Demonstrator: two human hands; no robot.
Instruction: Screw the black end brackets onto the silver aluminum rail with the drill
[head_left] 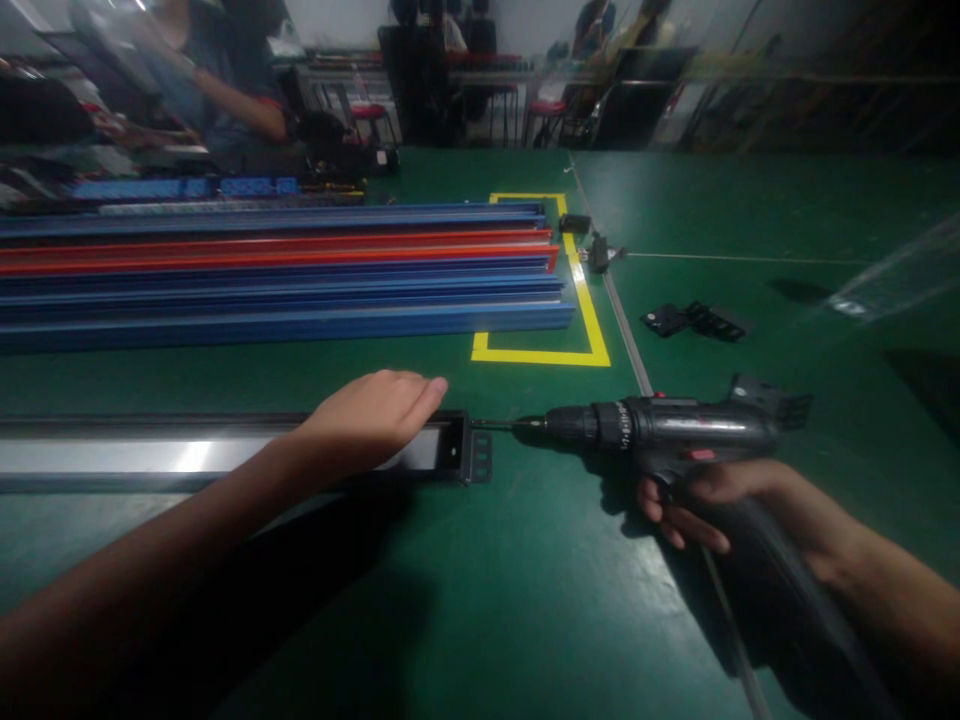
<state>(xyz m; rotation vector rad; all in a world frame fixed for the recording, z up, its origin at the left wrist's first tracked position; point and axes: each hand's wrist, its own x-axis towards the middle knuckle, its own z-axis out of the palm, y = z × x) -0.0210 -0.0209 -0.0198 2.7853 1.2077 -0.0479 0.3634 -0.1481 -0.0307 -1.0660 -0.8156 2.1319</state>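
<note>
Long channel (202,457) on the green worktop (510,620), directly in front of the person: straight dark side walls, bright metallic floor with a soft glare patch. Black slotted bracket (482,457) at its right end. Left hand (375,425) lies across the channel near that end, fingers together; underside hidden, so cannot tell whether its grip clasps or only presses. Right hand's (750,484) grip is wrapped round the handle of a dark, smooth-bodied drill (697,425), held level. Slim bit (499,427) points left, reaching the bracket end; cannot make out whether the tip sits in a screw.

Channel's far end cut off by left edge of view. Clear object (892,275) at right, blurred. Person opposite (232,80) smeared, partly cut off.

Blue and red strips (300,322) lie parallel beyond, ends inside yellow tape (540,357). Jointed black pieces (697,320) beyond the drill. Open worktop nearside, between the forearms.
</note>
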